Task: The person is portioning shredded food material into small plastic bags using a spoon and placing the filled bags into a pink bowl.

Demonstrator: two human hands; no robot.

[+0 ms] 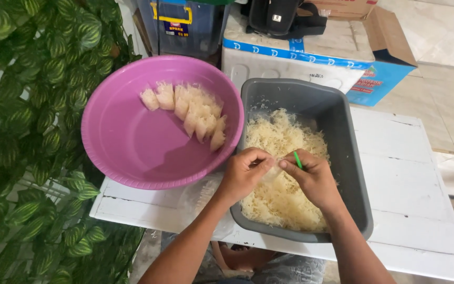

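Note:
A grey rectangular tub [354, 173] holds a heap of pale yellow noodles [282, 142]. Above that heap, my left hand [244, 173] and my right hand [313, 176] meet, pinching a small clear plastic packet [273, 172] between their fingertips. My right hand also grips a thin green stick [297, 159] between its fingers. To the left stands a pink round basin [127, 142] with several filled clear packets of noodles [193, 110] lined up along its far inner wall.
Both containers rest on a white wooden table [411, 179]. Green leafy plants [22, 105] crowd the left side. Behind the table are a white-and-blue cardboard box [300, 55], a blue plastic crate [182, 26] and a black bag [279, 16]. Clear plastic [198, 197] lies under the basin.

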